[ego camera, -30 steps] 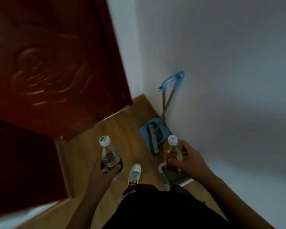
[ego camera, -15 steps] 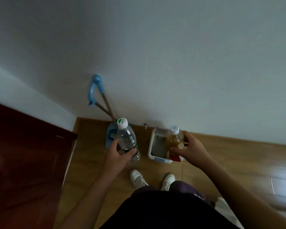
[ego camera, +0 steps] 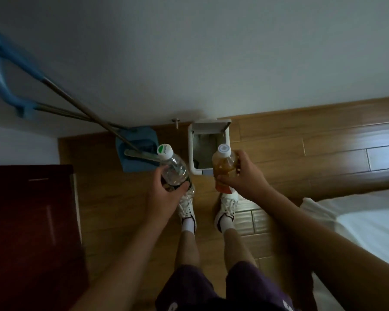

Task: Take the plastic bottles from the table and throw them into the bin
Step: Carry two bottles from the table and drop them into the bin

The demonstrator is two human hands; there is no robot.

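Observation:
My left hand (ego camera: 166,196) grips a clear water bottle (ego camera: 172,167) with a white and green cap, held upright above the floor. My right hand (ego camera: 245,176) holds an amber drink bottle (ego camera: 224,163) with a white cap and a red label. A small white bin (ego camera: 192,151) stands open on the wooden floor against the wall, just beyond and between the two bottles. The amber bottle overlaps the bin's right rim in view. The bin's inside looks dark and its contents are unclear.
A blue dustpan (ego camera: 135,151) and a broom with a blue handle (ego camera: 0,70) lean against the wall left of the bin. A dark red door (ego camera: 29,232) fills the left side. A white bed (ego camera: 357,227) lies at the right. My two white shoes stand below the bin.
The view has swung right and down, from the door corner to straight over the bin. Both hands kept hold of their bottles and came nearer the bin.

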